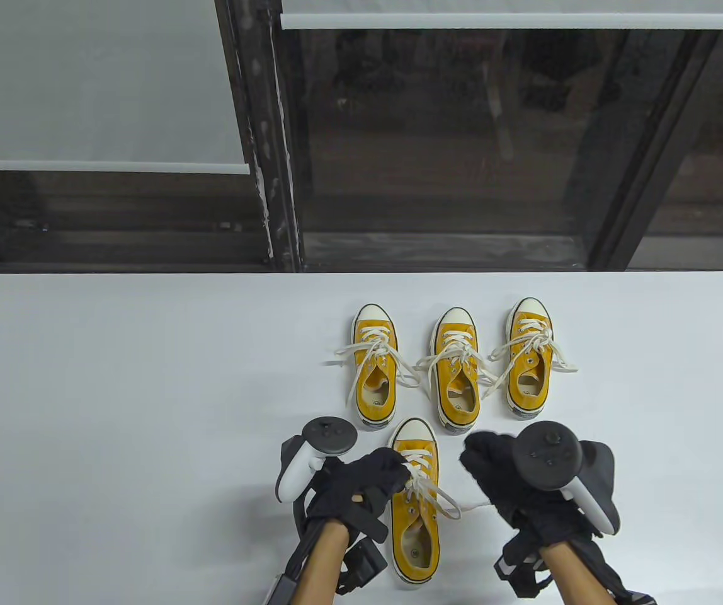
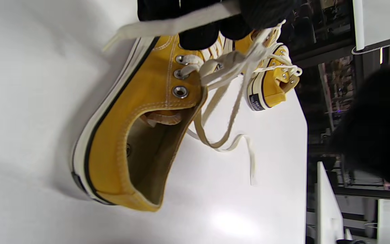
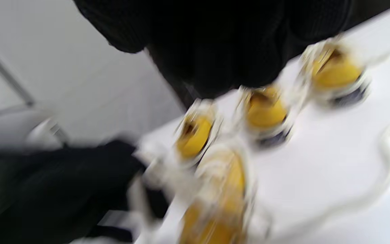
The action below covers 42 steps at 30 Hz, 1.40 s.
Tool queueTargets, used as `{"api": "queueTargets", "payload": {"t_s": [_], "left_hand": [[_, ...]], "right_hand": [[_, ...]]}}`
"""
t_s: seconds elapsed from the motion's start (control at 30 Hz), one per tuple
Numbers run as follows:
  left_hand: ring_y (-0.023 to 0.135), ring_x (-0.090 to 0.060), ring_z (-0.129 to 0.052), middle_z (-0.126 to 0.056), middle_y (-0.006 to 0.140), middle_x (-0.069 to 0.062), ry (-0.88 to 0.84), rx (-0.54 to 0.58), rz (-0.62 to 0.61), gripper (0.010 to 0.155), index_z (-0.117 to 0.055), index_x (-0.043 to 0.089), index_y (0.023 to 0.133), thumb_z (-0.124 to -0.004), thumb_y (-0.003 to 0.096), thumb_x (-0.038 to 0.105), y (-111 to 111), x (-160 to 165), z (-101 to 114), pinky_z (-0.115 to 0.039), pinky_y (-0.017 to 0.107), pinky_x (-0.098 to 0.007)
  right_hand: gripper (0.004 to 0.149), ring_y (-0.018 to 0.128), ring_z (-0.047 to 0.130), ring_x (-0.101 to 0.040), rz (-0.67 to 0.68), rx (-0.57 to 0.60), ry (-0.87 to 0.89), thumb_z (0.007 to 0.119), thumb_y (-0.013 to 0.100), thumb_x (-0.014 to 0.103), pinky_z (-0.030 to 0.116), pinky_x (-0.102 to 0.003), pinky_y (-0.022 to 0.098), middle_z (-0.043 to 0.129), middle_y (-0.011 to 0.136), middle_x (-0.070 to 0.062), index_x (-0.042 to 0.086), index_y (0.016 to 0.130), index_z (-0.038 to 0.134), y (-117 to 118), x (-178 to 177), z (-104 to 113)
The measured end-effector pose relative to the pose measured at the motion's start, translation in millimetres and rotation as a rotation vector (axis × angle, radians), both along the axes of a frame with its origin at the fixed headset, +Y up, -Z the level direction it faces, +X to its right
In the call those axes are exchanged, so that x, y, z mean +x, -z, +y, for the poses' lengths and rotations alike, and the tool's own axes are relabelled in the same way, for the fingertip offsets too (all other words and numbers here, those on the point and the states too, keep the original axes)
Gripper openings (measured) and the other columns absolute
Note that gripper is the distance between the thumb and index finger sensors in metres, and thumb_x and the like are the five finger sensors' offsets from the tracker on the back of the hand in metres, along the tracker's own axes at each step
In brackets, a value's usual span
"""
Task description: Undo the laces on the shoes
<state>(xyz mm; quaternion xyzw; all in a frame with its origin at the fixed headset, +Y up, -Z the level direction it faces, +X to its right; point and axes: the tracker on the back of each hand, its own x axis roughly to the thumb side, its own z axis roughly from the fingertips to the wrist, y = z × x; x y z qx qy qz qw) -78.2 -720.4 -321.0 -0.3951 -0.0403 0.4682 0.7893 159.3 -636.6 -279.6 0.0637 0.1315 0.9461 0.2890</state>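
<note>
Four yellow sneakers with white laces are on the white table (image 1: pixel 116 391). The near sneaker (image 1: pixel 415 532) lies between my hands, and its bow has come apart. My left hand (image 1: pixel 399 471) pinches one lace end (image 2: pixel 168 27) at the shoe's left side and holds it above the eyelets. The sneaker (image 2: pixel 130 142) fills the left wrist view. The other lace end (image 1: pixel 472 506) lies free on the table toward my right hand (image 1: pixel 484 460), which is lifted to the right of the shoe with fingers loosely curled and nothing in it. The right wrist view is motion-blurred.
Three more yellow sneakers stand in a row behind: left (image 1: pixel 374 365), middle (image 1: pixel 457 372), right (image 1: pixel 530 359), their laces spread loose on the table. The table's far edge (image 1: pixel 361 275) meets a dark window frame.
</note>
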Motion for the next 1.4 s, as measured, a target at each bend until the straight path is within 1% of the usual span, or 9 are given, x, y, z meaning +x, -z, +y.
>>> {"api": "queueTargets", "payload": {"t_s": [0.1,0.2,0.33,0.53,0.77,1.0,1.17,1.3,1.4], "left_hand": [[0.119,-0.026,-0.045,-0.057,0.119,0.002,-0.064,-0.012,0.008,0.043,-0.054,0.036,0.108,-0.060,0.0670,0.048,1,-3,0,-0.027,0.086,-0.065],[0.121,-0.028,-0.039,-0.053,0.122,0.001,-0.134,-0.015,0.012,0.042,-0.054,0.040,0.108,-0.059,0.0672,0.049,0,-5,1,-0.025,0.086,-0.066],[0.121,-0.029,-0.038,-0.053,0.122,0.002,-0.246,-0.021,0.013,0.042,-0.053,0.041,0.108,-0.058,0.0674,0.049,1,-8,4,-0.024,0.086,-0.066],[0.122,-0.030,-0.036,-0.056,0.122,0.004,-0.377,-0.007,0.031,0.042,-0.054,0.041,0.109,-0.058,0.0676,0.049,1,-15,12,-0.023,0.085,-0.066],[0.121,-0.032,-0.037,-0.056,0.121,0.002,-0.242,0.113,0.174,0.042,-0.056,0.039,0.108,-0.059,0.0678,0.048,-1,-42,30,-0.021,0.085,-0.067],[0.117,-0.026,-0.046,-0.066,0.110,0.004,-0.222,0.161,0.174,0.042,-0.056,0.035,0.108,-0.059,0.0680,0.048,-4,-39,37,-0.025,0.085,-0.066],[0.107,-0.019,-0.060,-0.074,0.100,0.008,-0.272,0.204,0.167,0.043,-0.054,0.037,0.109,-0.058,0.0681,0.049,-7,-39,46,-0.031,0.086,-0.063],[0.108,-0.019,-0.059,-0.072,0.102,0.008,-0.363,0.212,0.141,0.043,-0.053,0.038,0.109,-0.057,0.0684,0.049,-9,-36,49,-0.031,0.086,-0.064],[0.110,-0.020,-0.058,-0.070,0.106,0.007,-0.440,0.224,0.122,0.043,-0.053,0.040,0.110,-0.057,0.0683,0.049,-11,-36,52,-0.030,0.086,-0.064]], "right_hand": [[0.046,0.057,0.097,-0.025,0.078,-0.257,-0.064,0.068,0.064,0.050,0.067,-0.056,0.063,0.095,0.063,-0.001,0.016,0.087,0.089,1,-31,-27],[0.054,0.079,0.090,-0.030,-0.023,-0.150,-0.394,0.071,0.063,0.049,0.060,-0.059,0.069,0.087,0.085,-0.004,0.017,0.107,0.070,10,-45,-42],[0.063,0.106,0.056,-0.043,-0.040,-0.147,-0.318,0.072,0.062,0.050,0.048,-0.064,0.073,0.055,0.113,-0.014,0.022,0.115,0.053,17,-48,-54],[0.039,0.104,0.061,-0.038,-0.124,-0.085,-0.205,0.075,0.061,0.042,0.050,-0.063,0.073,0.063,0.107,-0.007,0.024,0.095,0.074,24,-46,-67],[0.035,0.106,0.055,-0.040,-0.101,-0.176,-0.010,0.072,0.062,0.035,0.046,-0.065,0.074,0.062,0.108,-0.007,0.023,0.095,0.074,27,-31,-78],[0.045,0.103,0.052,-0.042,-0.077,-0.011,-0.068,0.077,0.060,0.030,0.046,-0.064,0.073,0.052,0.110,-0.013,0.019,0.102,0.063,18,-34,-57],[0.037,0.072,0.082,-0.027,0.001,-0.010,-0.138,0.079,0.059,0.051,0.060,-0.058,0.066,0.081,0.077,-0.003,0.021,0.079,0.087,14,-38,-47],[0.055,0.084,0.074,-0.029,-0.004,0.004,-0.329,0.078,0.057,0.056,0.057,-0.058,0.069,0.071,0.092,-0.005,0.023,0.100,0.073,16,-47,-61],[0.048,0.088,0.070,-0.027,-0.025,-0.045,-0.222,0.077,0.059,0.052,0.056,-0.056,0.071,0.066,0.096,-0.002,0.030,0.101,0.069,19,-48,-75]]}}
